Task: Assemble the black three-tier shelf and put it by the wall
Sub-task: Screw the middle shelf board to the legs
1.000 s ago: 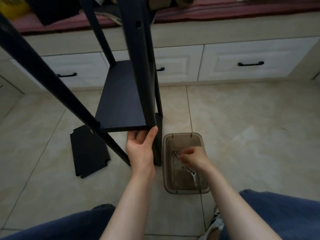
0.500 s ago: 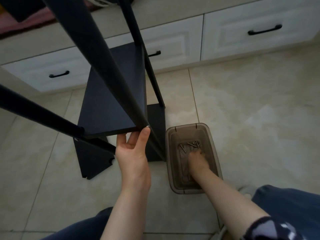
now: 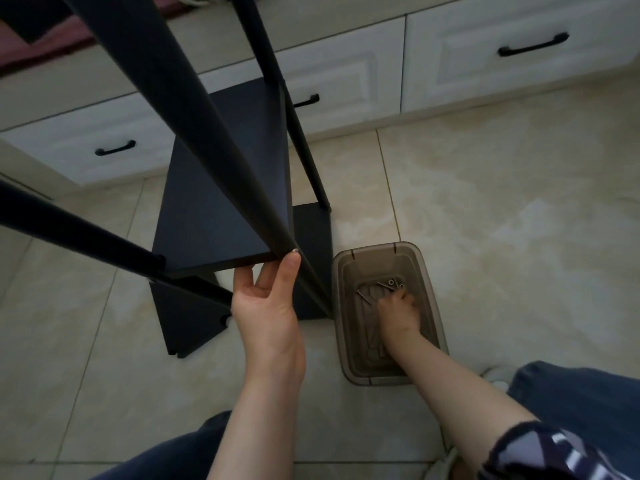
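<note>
The black shelf frame stands on the tiled floor in front of me, its poles (image 3: 194, 109) running up past the camera. One black shelf board (image 3: 221, 188) is fitted between the poles. My left hand (image 3: 266, 303) holds that board's near corner from below, thumb against the front pole. A loose black board (image 3: 187, 317) lies flat on the floor under the frame. My right hand (image 3: 398, 313) is down inside a brown translucent plastic box (image 3: 429, 271), fingers curled among several screws (image 3: 388, 285). What its fingers hold is hidden.
White drawer cabinets (image 3: 502, 57) with black handles run along the back, close behind the frame. My knees in blue jeans (image 3: 581, 396) are at the bottom edge. Beige floor tiles (image 3: 519, 209) stretch to the right.
The view has tilted down and nearer to the floor. My right hand went from the box's middle to deep inside it among the screws. My left hand stays at the board's corner.
</note>
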Demonstrator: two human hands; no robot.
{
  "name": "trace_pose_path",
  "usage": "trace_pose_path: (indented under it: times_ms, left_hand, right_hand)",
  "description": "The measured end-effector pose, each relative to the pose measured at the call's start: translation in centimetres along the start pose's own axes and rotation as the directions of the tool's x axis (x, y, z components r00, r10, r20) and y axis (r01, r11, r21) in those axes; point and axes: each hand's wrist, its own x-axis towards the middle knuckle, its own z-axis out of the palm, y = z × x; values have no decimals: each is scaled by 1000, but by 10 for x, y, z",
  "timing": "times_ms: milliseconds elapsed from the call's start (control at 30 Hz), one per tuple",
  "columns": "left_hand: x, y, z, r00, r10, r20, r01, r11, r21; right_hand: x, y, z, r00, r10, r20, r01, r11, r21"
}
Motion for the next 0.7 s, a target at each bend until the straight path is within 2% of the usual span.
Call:
trace_pose_path:
  times_ms: [267,533,700]
  left_hand:
    - [1,0,-1,1000,-8,9,8,1000,-2]
    - [-1,1,-1,1000,-11,13,11,1000,-4]
    - [-2,3,1,1000,-7,10,7,1000,-2]
  right_hand:
    - [-1,12,10,994,-83,-67,84,996,10]
    - [1,16,4,981,-196,-15,195,981,-15]
    - [6,23,1,977,-212,-17,212,970,118]
